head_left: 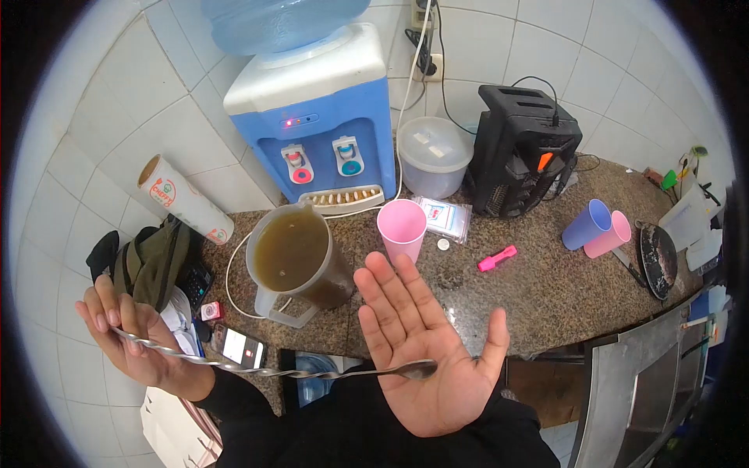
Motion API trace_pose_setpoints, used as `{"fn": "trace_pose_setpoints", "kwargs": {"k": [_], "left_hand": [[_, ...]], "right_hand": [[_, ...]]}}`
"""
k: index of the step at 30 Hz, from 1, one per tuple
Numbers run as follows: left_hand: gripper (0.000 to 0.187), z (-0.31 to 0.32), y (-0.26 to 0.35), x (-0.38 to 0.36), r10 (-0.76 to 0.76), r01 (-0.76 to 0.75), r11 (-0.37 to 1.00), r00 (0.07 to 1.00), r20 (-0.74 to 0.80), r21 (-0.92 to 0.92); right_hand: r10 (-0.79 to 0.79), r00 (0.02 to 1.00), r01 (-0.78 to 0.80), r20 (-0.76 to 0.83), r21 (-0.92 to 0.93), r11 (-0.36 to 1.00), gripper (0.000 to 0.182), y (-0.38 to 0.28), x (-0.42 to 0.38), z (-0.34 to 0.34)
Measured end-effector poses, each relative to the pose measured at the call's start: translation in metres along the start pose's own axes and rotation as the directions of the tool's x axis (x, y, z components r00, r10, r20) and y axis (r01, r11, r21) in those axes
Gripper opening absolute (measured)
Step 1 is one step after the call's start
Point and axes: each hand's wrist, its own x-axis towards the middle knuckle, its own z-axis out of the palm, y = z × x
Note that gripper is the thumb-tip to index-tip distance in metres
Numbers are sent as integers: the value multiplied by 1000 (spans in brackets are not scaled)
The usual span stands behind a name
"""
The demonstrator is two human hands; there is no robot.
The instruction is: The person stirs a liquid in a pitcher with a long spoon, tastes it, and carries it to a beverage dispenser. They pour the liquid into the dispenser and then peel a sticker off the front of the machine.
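My left hand (129, 327) grips the end of a long twisted metal spoon (273, 372) between thumb and fingers. The spoon lies nearly level across the view, and its bowl is over the palm of my right hand (429, 351). That hand is palm up with its fingers stretched out and not wrapped round anything. Just beyond my hands, a clear pitcher (316, 281) of greenish-brown liquid stands on the counter. Beside it, behind my right fingertips, is an upright pink cup (402, 226).
A blue water dispenser (312, 132), a lidded tub (434, 156) and a black appliance (523, 152) line the wall. Rightward are a pink marker-like item (498, 258), a blue cup (587, 225) and another pink cup (608, 235). A phone (239, 347) lies near the left front edge.
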Motion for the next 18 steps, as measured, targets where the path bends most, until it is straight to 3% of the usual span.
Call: {"fn": "trace_pose_setpoints", "kwargs": {"k": [4,7,10,12,15,18], "left_hand": [[20,5,-1,-2,20,-20,1000,989,-143,1],[19,-22,11,-1,-114,101,984,990,-80,-149],[16,-38,18,-8,-32,31,999,988,-149,-6],[17,-55,31,-10,-38,38,999,985,-167,1],[18,-62,42,-21,-94,79,994,967,-237,-72],[16,-84,63,-30,-172,170,985,956,-236,-29]], "right_hand": [[13,1000,-13,6,35,999,87,1,-5,0],[55,998,-55,-2,65,996,88,0,-15,4],[132,988,-137,81,69,988,86,-5,-28,4],[210,978,-208,-3,118,971,96,-12,-36,16],[38,959,-106,280,230,967,102,8,-42,-8],[-31,928,-75,372,265,961,102,11,-50,-17]]}}
